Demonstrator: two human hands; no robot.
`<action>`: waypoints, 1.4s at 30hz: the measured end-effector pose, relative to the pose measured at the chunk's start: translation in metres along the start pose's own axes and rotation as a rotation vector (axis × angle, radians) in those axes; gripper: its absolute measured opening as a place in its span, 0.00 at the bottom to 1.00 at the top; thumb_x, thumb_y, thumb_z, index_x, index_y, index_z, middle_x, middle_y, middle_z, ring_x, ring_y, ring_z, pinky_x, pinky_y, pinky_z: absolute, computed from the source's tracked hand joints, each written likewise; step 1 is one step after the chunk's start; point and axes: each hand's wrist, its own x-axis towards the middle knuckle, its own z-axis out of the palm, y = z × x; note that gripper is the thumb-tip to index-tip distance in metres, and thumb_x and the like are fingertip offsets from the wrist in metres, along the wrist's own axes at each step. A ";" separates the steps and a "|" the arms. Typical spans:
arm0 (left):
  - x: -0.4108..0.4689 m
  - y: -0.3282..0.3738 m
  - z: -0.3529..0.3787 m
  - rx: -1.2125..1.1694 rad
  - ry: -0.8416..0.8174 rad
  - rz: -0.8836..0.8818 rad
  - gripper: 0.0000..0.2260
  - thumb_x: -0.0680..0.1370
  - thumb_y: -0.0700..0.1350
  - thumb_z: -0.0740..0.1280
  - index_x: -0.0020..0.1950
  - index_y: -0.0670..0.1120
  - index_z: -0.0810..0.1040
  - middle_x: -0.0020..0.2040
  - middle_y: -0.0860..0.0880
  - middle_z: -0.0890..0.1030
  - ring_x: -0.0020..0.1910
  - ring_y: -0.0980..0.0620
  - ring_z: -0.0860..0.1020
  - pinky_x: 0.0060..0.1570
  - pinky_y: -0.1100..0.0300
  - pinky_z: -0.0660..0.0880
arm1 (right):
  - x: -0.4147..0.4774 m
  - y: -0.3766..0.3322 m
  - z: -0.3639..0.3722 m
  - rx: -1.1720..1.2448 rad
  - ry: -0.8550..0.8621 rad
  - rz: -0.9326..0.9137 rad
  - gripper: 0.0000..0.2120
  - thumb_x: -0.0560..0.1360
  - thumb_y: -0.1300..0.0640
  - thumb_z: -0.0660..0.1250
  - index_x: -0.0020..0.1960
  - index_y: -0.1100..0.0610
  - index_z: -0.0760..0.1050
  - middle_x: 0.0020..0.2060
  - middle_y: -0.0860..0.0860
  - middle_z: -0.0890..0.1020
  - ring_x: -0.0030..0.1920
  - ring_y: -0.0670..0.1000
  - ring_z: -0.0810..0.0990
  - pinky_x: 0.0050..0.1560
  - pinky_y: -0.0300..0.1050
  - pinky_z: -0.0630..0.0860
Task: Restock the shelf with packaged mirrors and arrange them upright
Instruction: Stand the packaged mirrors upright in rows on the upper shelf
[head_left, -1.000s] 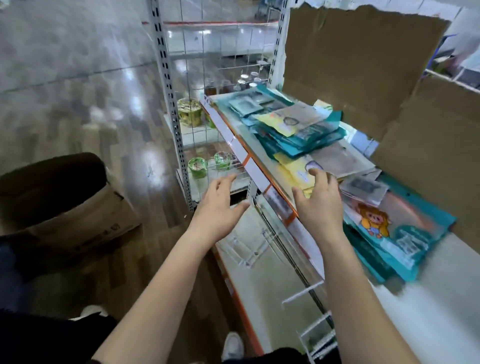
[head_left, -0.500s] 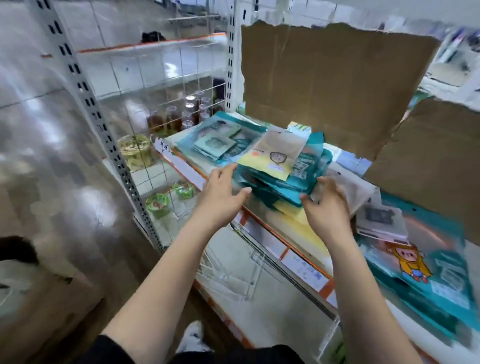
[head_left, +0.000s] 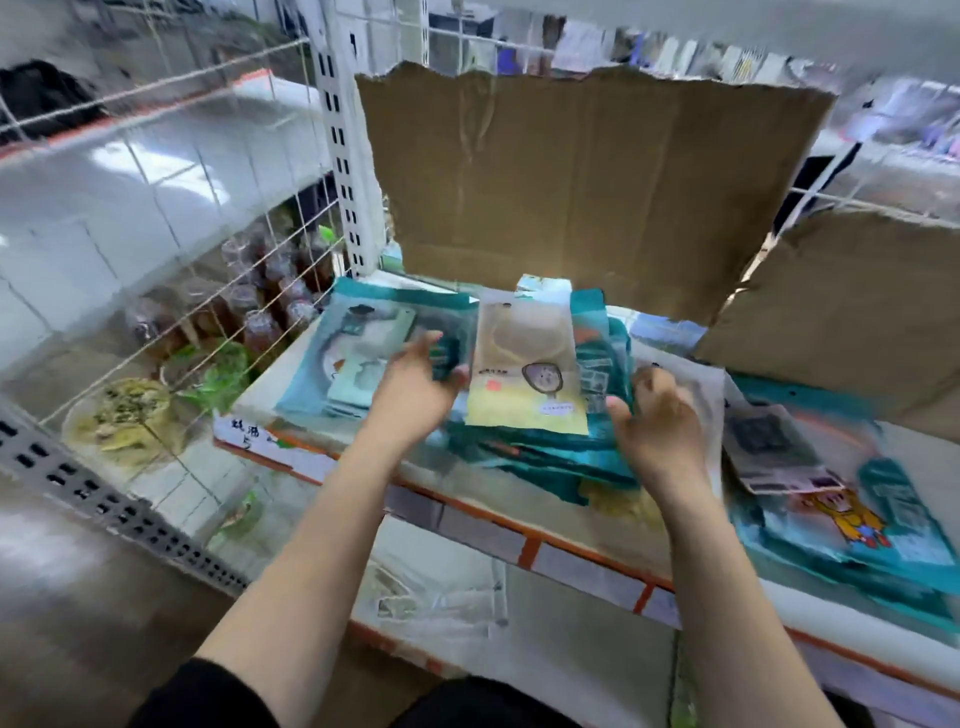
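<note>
The stack of packaged mirrors (head_left: 524, 457) lies flat, not upright, on the white shelf (head_left: 587, 571), near its front edge with the orange strip. It is mostly teal packets, topped by a yellow packet (head_left: 524, 374) printed with a small round mirror. The left hand (head_left: 415, 387) is at the stack's 9 o'clock side, its fingers curled over the edge of a teal pack and its thumb pointing toward the yellow packet, so it seems to grip that side, though motion blur softens the detail. The right hand (head_left: 660, 421) is at the 3 o'clock side, with thumb and bent fingers closed on the edge of the stack. At 9 o'clock of the stack, partly under the left hand, 1 wide teal packet (head_left: 337, 353) lies flat by the shelf's end. At 3 o'clock, beyond the right hand, a small grey packet (head_left: 769, 447) rests on a large cartoon packet (head_left: 852, 525), also lying flat. At 12 o'clock a torn cardboard sheet (head_left: 587, 192) stands against the back of the shelf, and a second cardboard sheet (head_left: 852, 312) leans at 2 o'clock. At 10 o'clock a slotted upright post (head_left: 343, 156) carries a wire grid (head_left: 182, 244); behind the grid stand brown jars (head_left: 270, 306) and, nearer the camera, green-filled tubs (head_left: 124, 415). At 6 o'clock, below the stack, a lower shelf (head_left: 571, 649) holds clear plastic dividers.
</note>
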 end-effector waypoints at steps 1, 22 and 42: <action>0.010 0.001 0.003 0.002 -0.007 0.015 0.20 0.78 0.48 0.64 0.68 0.42 0.67 0.61 0.40 0.76 0.59 0.41 0.74 0.49 0.57 0.68 | 0.004 -0.003 -0.001 0.010 0.023 0.013 0.21 0.76 0.50 0.63 0.63 0.61 0.68 0.58 0.62 0.74 0.59 0.63 0.72 0.54 0.51 0.70; 0.091 0.012 0.047 -0.304 -0.114 -0.203 0.18 0.67 0.51 0.76 0.44 0.37 0.79 0.44 0.40 0.83 0.45 0.41 0.81 0.49 0.47 0.78 | 0.077 -0.001 0.027 0.106 -0.172 0.288 0.30 0.63 0.35 0.62 0.55 0.56 0.78 0.54 0.58 0.78 0.57 0.60 0.72 0.58 0.53 0.70; 0.054 0.028 0.018 -0.825 0.027 -0.027 0.11 0.74 0.44 0.69 0.54 0.47 0.71 0.40 0.52 0.77 0.37 0.55 0.76 0.42 0.60 0.74 | 0.013 0.000 -0.014 1.147 0.027 0.301 0.08 0.77 0.68 0.60 0.51 0.59 0.76 0.43 0.56 0.84 0.41 0.54 0.84 0.40 0.47 0.81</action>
